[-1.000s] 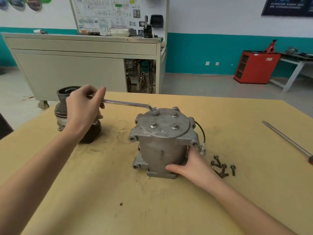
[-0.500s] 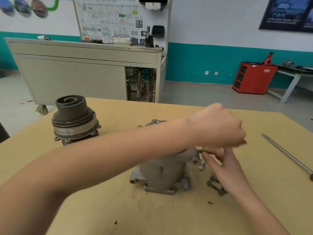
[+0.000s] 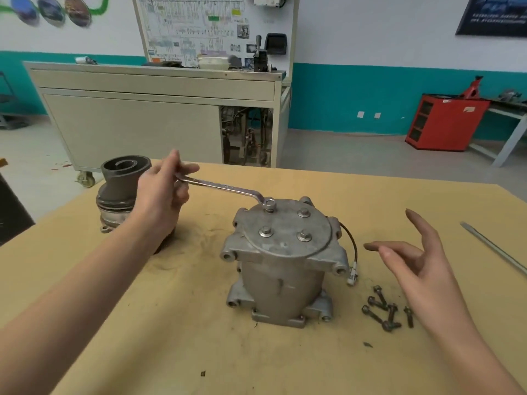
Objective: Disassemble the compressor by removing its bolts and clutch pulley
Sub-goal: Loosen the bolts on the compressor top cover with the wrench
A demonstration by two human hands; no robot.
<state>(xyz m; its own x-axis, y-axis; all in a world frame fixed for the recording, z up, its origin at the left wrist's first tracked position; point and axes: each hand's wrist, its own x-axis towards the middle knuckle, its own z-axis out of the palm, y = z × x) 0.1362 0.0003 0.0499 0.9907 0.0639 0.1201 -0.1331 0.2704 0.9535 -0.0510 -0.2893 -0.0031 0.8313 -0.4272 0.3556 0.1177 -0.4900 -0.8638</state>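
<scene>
Compressor (image 3: 282, 280) upright on the bench (image 3: 285, 366), spanner set on a cover bolt.
The compressor stands mid-bench, and the clutch pulley (image 3: 119, 189) sits apart at the far left. The left hand (image 3: 162, 192) grips the handle of the ring spanner (image 3: 222, 187), whose ring sits over the rear bolt (image 3: 269, 205). The right hand (image 3: 413, 263) hovers with fingers spread, holding nothing, beside the loose bolts (image 3: 385, 309) lying right of the compressor.

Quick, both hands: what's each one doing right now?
Left hand: holding the wrench handle.
Right hand: open, holding nothing.
</scene>
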